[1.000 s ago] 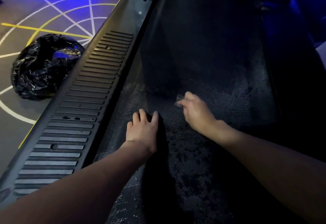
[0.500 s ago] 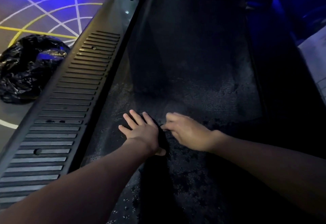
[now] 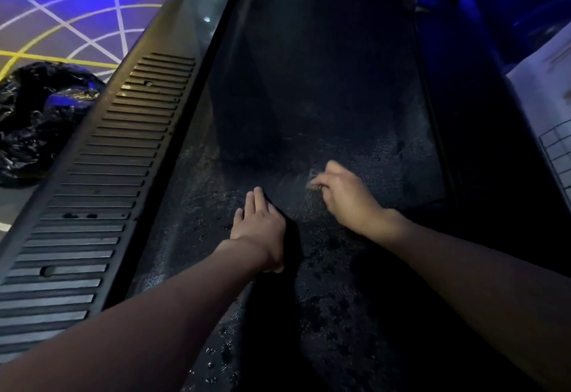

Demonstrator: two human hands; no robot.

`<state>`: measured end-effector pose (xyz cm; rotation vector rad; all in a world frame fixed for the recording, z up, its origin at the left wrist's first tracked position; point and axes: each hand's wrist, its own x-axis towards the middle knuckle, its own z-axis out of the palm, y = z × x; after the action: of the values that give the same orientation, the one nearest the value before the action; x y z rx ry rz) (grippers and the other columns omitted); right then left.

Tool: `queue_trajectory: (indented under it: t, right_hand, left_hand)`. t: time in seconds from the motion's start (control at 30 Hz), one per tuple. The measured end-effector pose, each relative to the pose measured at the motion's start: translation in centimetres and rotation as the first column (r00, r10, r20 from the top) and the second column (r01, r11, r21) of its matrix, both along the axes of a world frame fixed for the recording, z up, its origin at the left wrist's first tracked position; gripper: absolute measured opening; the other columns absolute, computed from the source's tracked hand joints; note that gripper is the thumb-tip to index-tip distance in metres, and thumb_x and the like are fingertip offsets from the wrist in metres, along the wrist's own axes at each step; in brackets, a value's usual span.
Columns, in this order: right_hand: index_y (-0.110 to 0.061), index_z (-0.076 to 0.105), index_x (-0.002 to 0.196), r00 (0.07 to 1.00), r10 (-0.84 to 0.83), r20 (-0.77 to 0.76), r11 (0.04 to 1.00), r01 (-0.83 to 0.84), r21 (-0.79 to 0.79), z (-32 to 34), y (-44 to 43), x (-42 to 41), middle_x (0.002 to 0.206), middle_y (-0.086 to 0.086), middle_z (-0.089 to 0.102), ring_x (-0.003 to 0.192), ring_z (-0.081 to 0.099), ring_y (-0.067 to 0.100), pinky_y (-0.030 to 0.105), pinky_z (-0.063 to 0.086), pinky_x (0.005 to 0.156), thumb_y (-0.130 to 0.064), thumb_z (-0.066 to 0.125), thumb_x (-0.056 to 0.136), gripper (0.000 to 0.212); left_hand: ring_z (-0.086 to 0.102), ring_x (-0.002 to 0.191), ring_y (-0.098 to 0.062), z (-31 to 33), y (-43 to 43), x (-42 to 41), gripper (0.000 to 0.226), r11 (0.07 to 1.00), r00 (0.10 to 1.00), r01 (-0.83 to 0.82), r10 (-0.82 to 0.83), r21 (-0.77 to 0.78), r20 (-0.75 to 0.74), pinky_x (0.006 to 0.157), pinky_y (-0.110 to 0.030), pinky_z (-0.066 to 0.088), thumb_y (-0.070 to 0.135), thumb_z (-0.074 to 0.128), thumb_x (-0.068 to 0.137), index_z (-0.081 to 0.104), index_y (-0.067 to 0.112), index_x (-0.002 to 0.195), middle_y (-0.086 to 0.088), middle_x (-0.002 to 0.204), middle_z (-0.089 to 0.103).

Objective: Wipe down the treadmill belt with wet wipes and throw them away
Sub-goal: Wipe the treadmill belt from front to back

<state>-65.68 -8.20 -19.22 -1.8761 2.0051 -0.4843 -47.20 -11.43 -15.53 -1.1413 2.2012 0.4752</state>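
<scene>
- Left hand (image 3: 259, 227) — fingers straight and together, flat on the treadmill belt (image 3: 324, 88).
- Right hand (image 3: 346, 197) pinches a crumpled wet wipe (image 3: 312, 179) against the belt.
- Black rubbish bag (image 3: 40, 119) on the floor, left.

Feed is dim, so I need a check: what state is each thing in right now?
treadmill belt: wet and speckled near the hands, dull farther up.
wet wipe: bunched small, against the belt.
left hand: flat, fingers straight, pressing the belt.
right hand: fingers curled, pinching the wet wipe.
black bag: crumpled on the floor beside the side rail.
</scene>
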Motion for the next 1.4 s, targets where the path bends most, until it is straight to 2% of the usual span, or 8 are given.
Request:
queue_trajectory:
  t: [0.2,0.4,0.57,0.73,0.93,1.1,1.27,1.4]
  right_hand:
    - [-0.007,0.066,0.101,0.930,0.366,-0.018,0.927,-0.363,0.092,1.3,3.7,2.1,0.093,0.000,0.043,0.085,0.044,0.014,0.032,0.044,0.072,0.001,0.051,0.090,0.020]
    - [-0.008,0.071,0.109,0.994,-0.091,-0.055,0.995,0.088,-0.050,0.3,1.1,-0.9,0.096,0.000,0.046,0.085,0.048,0.017,0.038,0.051,0.079,0.006,0.053,0.090,0.030]
    - [-0.011,0.065,0.113,0.917,0.397,-0.028,0.915,-0.394,0.085,1.2,5.1,0.4,0.096,-0.003,0.043,0.088,0.044,0.013,0.033,0.047,0.076,0.001,0.051,0.092,0.028]
    - [-0.010,0.071,0.104,0.998,-0.054,-0.033,0.997,0.052,-0.059,-0.2,1.7,-2.8,0.092,0.000,0.048,0.079,0.052,0.019,0.042,0.052,0.071,0.007,0.053,0.088,0.029]
    - [-0.010,0.063,0.095,0.924,0.381,-0.009,0.920,-0.378,0.099,1.4,6.1,-1.2,0.092,-0.005,0.038,0.086,0.043,0.012,0.030,0.042,0.076,0.003,0.052,0.088,0.019]
    - [-0.011,0.072,0.104,0.990,-0.132,-0.045,0.991,0.131,-0.032,-0.5,3.1,-5.3,0.095,-0.001,0.047,0.085,0.055,0.021,0.043,0.052,0.079,0.005,0.053,0.089,0.029]
    - [-0.011,0.067,0.113,0.942,0.334,-0.024,0.941,-0.332,0.063,0.9,7.4,-2.9,0.094,-0.002,0.045,0.087,0.046,0.015,0.033,0.046,0.074,-0.002,0.051,0.092,0.028]
    - [-0.010,0.070,0.106,0.999,0.040,-0.026,0.999,-0.040,-0.004,0.5,5.0,-5.6,0.091,-0.005,0.043,0.072,0.043,0.003,0.021,0.041,0.065,0.002,0.052,0.092,0.026]
  left_hand:
    - [-0.022,0.142,-0.048,-0.4,0.8,-1.8,0.146,0.995,0.996,-0.094,0.093,0.039,0.015,0.116,-0.063,0.003,0.062,0.082,0.062,-0.017,0.000,0.150,-0.034,0.152,-0.026]
    - [-0.018,0.143,-0.049,-0.6,1.3,-2.1,0.140,0.999,0.998,-0.040,0.041,-0.037,0.042,0.116,-0.063,0.005,0.058,0.080,0.067,-0.016,-0.005,0.149,-0.036,0.152,-0.022]
    - [-0.015,0.148,-0.037,-1.1,1.4,-2.4,0.133,0.990,0.992,0.115,-0.119,-0.081,-0.047,0.122,-0.043,0.005,0.049,0.081,0.070,-0.010,-0.006,0.150,-0.028,0.157,-0.020]
    - [-0.014,0.146,-0.043,-0.7,1.8,-3.1,0.135,0.993,0.994,0.100,-0.102,-0.057,-0.039,0.121,-0.049,0.008,0.041,0.085,0.068,-0.012,-0.001,0.151,-0.031,0.156,-0.016]
    - [-0.025,0.140,-0.049,-0.3,2.0,-4.9,0.147,0.998,1.000,0.018,-0.019,0.065,0.024,0.118,-0.059,0.000,0.063,0.080,0.062,-0.023,0.005,0.149,-0.037,0.148,-0.030]
    - [-0.019,0.141,-0.053,-0.7,3.1,-5.4,0.143,0.999,0.999,0.014,-0.013,-0.030,0.044,0.116,-0.063,0.003,0.059,0.080,0.066,-0.021,0.000,0.148,-0.041,0.149,-0.022]
    - [-0.019,0.145,-0.042,-0.8,3.4,-5.5,0.130,0.990,0.990,0.133,-0.135,-0.055,-0.033,0.122,-0.046,0.002,0.047,0.079,0.074,-0.013,-0.008,0.149,-0.031,0.154,-0.024]
    - [-0.016,0.147,-0.037,-1.1,3.6,-5.5,0.129,0.983,0.981,0.176,-0.180,-0.056,-0.073,0.123,-0.042,0.005,0.045,0.080,0.074,-0.009,-0.008,0.149,-0.027,0.156,-0.022]
